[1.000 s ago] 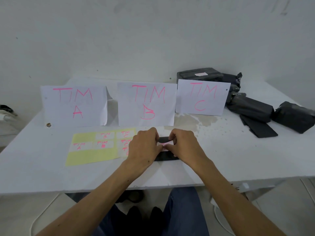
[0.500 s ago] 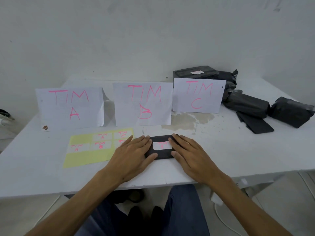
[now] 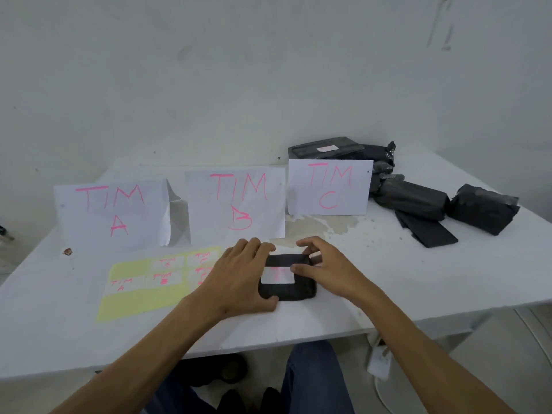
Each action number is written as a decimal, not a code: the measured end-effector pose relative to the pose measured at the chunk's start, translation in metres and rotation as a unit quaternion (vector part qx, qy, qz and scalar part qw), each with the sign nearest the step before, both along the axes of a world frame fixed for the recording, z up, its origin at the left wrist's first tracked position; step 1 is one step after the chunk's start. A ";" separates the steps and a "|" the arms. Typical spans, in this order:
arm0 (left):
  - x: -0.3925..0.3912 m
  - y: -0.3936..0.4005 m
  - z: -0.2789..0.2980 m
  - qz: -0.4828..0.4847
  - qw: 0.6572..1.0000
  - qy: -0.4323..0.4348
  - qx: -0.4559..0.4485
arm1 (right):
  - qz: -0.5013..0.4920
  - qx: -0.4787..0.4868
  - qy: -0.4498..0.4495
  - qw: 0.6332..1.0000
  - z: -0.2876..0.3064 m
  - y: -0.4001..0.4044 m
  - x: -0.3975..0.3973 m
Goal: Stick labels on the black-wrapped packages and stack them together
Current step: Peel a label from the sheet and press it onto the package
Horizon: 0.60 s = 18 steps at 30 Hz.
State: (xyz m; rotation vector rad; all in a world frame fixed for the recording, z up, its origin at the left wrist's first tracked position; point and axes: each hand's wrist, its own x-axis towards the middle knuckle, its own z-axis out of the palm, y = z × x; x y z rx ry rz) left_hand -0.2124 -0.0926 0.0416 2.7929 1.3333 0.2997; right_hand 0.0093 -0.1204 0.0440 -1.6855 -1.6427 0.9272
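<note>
A small black-wrapped package [image 3: 294, 291] lies on the white table [image 3: 388, 279] in front of me, with a white label [image 3: 277, 276] bearing pink writing stuck on its top. My left hand [image 3: 239, 276] grips the package's left side, thumb at the near edge and fingers over the far edge. My right hand [image 3: 325, 264] holds its right side, fingers curled over the far edge and thumb on the label's corner. Left of the package lies a yellow label sheet [image 3: 143, 291] with several white labels.
Three paper signs stand in a row: TIM A [image 3: 113, 210], TIM B [image 3: 239, 204], TIM C [image 3: 328, 186]. Behind TIM C sits a labelled black package [image 3: 325, 149]. Several unlabelled black packages [image 3: 418, 201] lie at the right. A small brown speck [image 3: 67, 251] lies at the left.
Both hands lay flat, pressing the label down half a second ago. Now their fingers have curled round the package's two sides and grip it.
</note>
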 end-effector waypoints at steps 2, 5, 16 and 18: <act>0.005 -0.003 -0.004 -0.035 0.999 -0.019 0.032 | -0.046 -0.026 0.100 0.994 -0.001 -0.004 0.008; 0.016 -0.003 -0.006 -0.055 0.996 -0.056 0.037 | -0.085 -0.091 0.284 0.951 -0.002 -0.011 0.024; 0.111 0.025 0.000 -0.082 0.976 -0.203 -0.010 | -0.273 -0.033 0.485 0.831 0.025 -0.031 0.104; 0.131 0.035 -0.003 -0.073 0.975 -0.205 -0.053 | -0.329 -0.010 0.548 0.769 0.029 -0.032 0.124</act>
